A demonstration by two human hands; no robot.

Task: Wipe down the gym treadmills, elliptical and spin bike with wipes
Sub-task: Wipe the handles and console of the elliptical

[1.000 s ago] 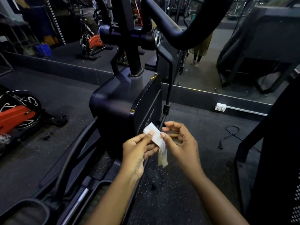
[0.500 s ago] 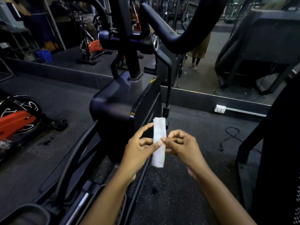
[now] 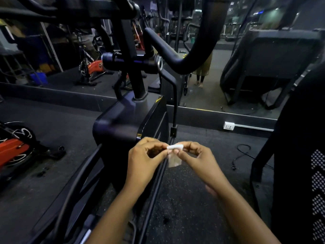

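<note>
The black elliptical (image 3: 126, 124) rises just beyond both hands, its curved handle arm sweeping overhead. An orange spin bike (image 3: 14, 152) sits on the dark floor well off to the left of the left hand (image 3: 146, 162). That hand and the right hand (image 3: 197, 161) meet fingertip to fingertip, each pinching the small folded white wipe (image 3: 174, 154) held between them, its loose end hanging below.
</note>
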